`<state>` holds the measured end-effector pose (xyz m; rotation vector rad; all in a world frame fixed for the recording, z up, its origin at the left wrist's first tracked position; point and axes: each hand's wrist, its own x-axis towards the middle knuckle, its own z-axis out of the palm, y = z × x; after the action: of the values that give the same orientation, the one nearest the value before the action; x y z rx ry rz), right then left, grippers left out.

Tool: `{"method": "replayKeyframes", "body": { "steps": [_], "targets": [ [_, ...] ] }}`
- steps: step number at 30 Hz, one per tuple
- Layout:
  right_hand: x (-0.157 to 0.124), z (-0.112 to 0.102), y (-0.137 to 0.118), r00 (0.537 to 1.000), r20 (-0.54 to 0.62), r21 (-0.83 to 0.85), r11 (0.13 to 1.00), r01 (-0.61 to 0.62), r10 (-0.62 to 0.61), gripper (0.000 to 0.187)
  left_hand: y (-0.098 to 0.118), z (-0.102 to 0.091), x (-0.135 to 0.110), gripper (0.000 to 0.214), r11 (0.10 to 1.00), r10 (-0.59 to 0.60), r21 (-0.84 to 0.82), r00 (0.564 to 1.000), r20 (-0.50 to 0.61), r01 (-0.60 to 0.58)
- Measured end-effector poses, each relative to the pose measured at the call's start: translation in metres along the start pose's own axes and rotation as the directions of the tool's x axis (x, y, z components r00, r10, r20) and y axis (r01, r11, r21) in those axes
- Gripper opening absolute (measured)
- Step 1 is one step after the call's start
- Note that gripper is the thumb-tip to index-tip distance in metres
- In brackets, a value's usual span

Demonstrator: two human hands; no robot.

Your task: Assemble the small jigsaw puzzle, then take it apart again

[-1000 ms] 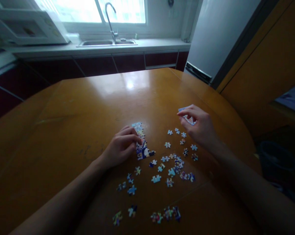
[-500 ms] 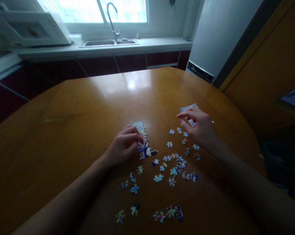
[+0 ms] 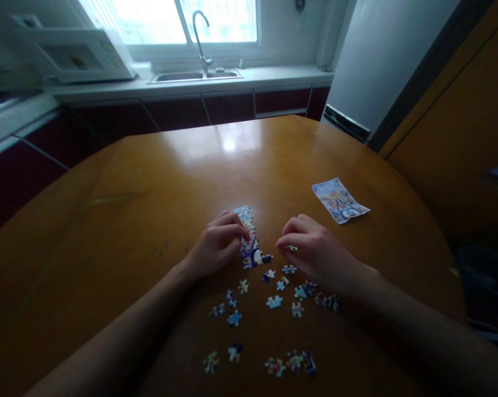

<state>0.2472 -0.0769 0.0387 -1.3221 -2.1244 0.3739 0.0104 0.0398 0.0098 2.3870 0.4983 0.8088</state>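
Note:
A narrow strip of joined puzzle pieces [image 3: 251,242] lies in the middle of the round wooden table [image 3: 149,182]. My left hand [image 3: 215,245] rests curled against the strip's left edge, fingertips pressing on it. My right hand [image 3: 315,251] sits just right of the strip, fingers curled and pinched over a small puzzle piece [image 3: 292,248]. Several loose puzzle pieces [image 3: 273,301] are scattered in front of both hands. A small printed picture card [image 3: 339,200] lies flat to the right of my right hand.
More loose pieces [image 3: 290,363] lie near the table's front edge. Behind the table runs a kitchen counter with a sink and tap [image 3: 201,55] under a bright window. A grey fridge [image 3: 381,60] stands at the back right, beside wooden panels.
My right hand left the picture card lying on the table and moved left and nearer, down to the loose pieces beside the strip. My left hand stayed on the strip.

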Motion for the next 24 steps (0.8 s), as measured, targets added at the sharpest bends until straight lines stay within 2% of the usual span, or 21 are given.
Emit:
{"method": "replayKeyframes", "body": {
  "steps": [3,6,14,24],
  "targets": [
    [-0.005,0.014,-0.014,0.984,0.176,-0.062,0.997,0.041,-0.029,0.014,0.000,0.001,0.000,0.025,1.000,-0.007,0.005,1.000,-0.008,0.007],
    [-0.007,0.022,-0.018,0.970,0.244,-0.120,0.992,0.047,-0.016,0.014,0.000,0.002,0.000,0.025,1.000,-0.008,0.008,1.000,-0.014,0.008],
    [-0.007,0.023,-0.012,0.965,0.262,-0.045,0.999,0.010,0.002,0.011,0.001,0.002,0.001,0.025,1.000,0.001,0.004,1.000,-0.018,-0.001],
    [-0.007,0.025,-0.015,0.964,0.266,-0.049,0.999,0.006,0.007,0.013,-0.001,0.002,0.000,0.024,1.000,0.005,-0.019,1.000,-0.014,-0.005]
  ]
}}
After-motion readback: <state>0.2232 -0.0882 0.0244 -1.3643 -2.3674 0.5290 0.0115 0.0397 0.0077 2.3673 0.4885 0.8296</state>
